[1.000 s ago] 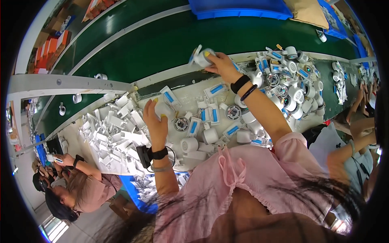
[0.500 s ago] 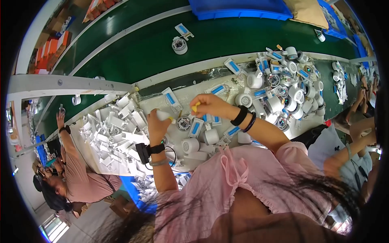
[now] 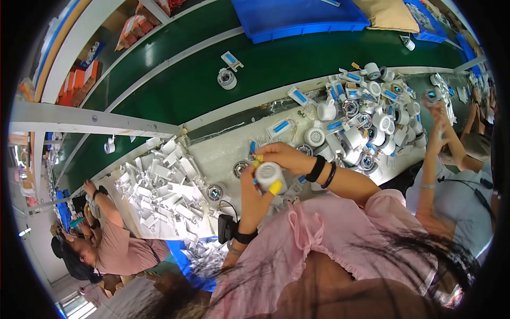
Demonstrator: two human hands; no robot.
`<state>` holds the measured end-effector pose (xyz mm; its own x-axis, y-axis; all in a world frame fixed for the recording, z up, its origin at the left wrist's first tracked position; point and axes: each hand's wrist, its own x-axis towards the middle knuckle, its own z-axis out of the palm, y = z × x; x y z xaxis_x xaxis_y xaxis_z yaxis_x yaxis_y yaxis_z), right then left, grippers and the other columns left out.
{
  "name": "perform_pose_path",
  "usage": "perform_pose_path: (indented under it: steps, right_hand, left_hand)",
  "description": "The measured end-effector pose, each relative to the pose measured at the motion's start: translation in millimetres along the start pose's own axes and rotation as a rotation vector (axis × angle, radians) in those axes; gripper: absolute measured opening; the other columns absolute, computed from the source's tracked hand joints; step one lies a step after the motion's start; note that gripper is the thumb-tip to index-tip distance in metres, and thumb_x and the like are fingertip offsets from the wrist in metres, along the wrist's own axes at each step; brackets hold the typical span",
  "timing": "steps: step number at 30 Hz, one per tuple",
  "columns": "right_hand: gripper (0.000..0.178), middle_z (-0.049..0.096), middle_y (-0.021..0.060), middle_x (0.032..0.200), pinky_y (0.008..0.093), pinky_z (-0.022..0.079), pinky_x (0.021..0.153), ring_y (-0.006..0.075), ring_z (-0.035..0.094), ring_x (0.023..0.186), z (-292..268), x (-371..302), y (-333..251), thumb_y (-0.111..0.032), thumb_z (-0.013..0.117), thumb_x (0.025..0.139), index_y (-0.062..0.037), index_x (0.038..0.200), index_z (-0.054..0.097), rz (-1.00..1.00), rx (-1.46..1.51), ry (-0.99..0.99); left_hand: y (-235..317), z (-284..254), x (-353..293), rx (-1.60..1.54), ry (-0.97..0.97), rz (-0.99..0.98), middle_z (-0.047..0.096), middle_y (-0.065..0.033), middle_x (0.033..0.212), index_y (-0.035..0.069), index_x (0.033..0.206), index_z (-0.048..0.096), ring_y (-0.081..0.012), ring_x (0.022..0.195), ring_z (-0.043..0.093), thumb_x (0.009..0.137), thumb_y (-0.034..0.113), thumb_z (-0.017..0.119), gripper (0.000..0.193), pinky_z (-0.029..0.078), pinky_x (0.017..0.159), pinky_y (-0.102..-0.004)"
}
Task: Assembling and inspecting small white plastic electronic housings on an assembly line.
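A white round housing with a slotted grille (image 3: 268, 174) is held up between my hands above the near part of the table. My left hand (image 3: 253, 196) closes on its left and near side, the yellow-capped thumb lying against it. From the right, my right hand (image 3: 286, 157) bends its fingers over the far edge, with yellow on a fingertip there. The fingers hide part of the housing. Left of my hands stands a round part with a dark, ringed face (image 3: 214, 192). Another round part (image 3: 240, 169) sits just beyond my left fingers.
White plastic brackets (image 3: 164, 186) are heaped at left. White lamp-like units (image 3: 366, 122) with blue-marked pieces pile up at right. Beyond runs a green belt (image 3: 175, 87) carrying one unit (image 3: 227, 78); a blue tray (image 3: 303, 24) stands behind. Co-workers sit on both sides; a metal beam (image 3: 95, 119) crosses left.
My left hand has moved right and nearer, my right hand slightly nearer; they now meet at the grille-faced housing. The right-hand co-worker has raised a round part. The whole view has shifted slightly.
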<state>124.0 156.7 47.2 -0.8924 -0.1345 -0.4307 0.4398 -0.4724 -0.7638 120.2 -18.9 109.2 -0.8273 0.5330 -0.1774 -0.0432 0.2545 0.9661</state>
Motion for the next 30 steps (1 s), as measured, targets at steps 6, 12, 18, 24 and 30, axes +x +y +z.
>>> perform_pose_path:
  steps: [6, 12, 18, 24, 30]
  right_hand:
    - [0.033, 0.067, 0.0072, 0.093, 0.0242, 0.052, 0.07, 0.0124, 0.065, 0.075, -7.6, -50.4, -40.5, -0.005, 0.055, 0.091, 0.0021, 0.124, 0.055, -0.033, -0.035, -0.065]
    - [0.033, 0.065, 0.007, 0.095, 0.025, 0.05, 0.071, 0.0129, 0.066, 0.074, -5.1, -92.9, -68.6, -0.005, 0.05, 0.093, 0.0014, 0.125, 0.054, -0.115, -0.161, -0.316]
    - [0.032, 0.065, 0.0082, 0.083, 0.0246, 0.051, 0.064, 0.0129, 0.064, 0.068, 1.4, -112.3, -74.0, -0.007, 0.051, 0.091, 0.0018, 0.122, 0.057, -0.189, -0.157, -0.397]
    - [0.032, 0.066, 0.0069, 0.08, 0.0201, 0.047, 0.057, 0.0073, 0.059, 0.06, 5.0, -109.9, -73.2, -0.008, 0.052, 0.092, 0.0005, 0.122, 0.058, -0.18, -0.18, -0.404]
    - [0.034, 0.064, 0.0038, 0.082, 0.0167, 0.042, 0.058, 0.0026, 0.053, 0.057, -1.9, -105.3, -69.1, -0.003, 0.05, 0.092, -0.0013, 0.125, 0.057, -0.196, -0.118, -0.458]
  left_hand:
    - [18.5, -5.8, 7.6, 0.01, -0.031, 0.024, 0.054, -0.0155, 0.124, 0.0, 0.129, 0.045, -0.0244, 0.11, 0.055, 0.084, 0.003, 0.063, 0.049, 0.049, 0.087, -0.0344]
    - [20.0, -3.2, 32.8, 0.34, -0.249, 0.482, 0.045, -0.0189, 0.137, 0.002, 0.134, 0.043, -0.0343, 0.127, 0.043, 0.078, 0.007, 0.068, 0.061, 0.034, 0.106, -0.0386]
    - [18.5, -5.0, 14.9, -0.241, -0.268, 0.107, 0.055, -0.0125, 0.122, 0.003, 0.125, 0.046, -0.0233, 0.115, 0.053, 0.077, -0.002, 0.069, 0.054, 0.042, 0.099, -0.0351]
    - [22.7, -5.9, 25.1, -0.46, -0.229, -0.009, 0.065, -0.0131, 0.09, 0.002, 0.116, 0.051, -0.0205, 0.078, 0.064, 0.093, 0.022, 0.053, 0.03, 0.053, 0.071, -0.0329]
    - [43.2, 1.0, 21.4, -0.634, -0.646, -0.339, 0.061, -0.0133, 0.093, 0.001, 0.123, 0.044, -0.0213, 0.067, 0.063, 0.099, 0.023, 0.043, 0.033, 0.053, 0.057, -0.0308]
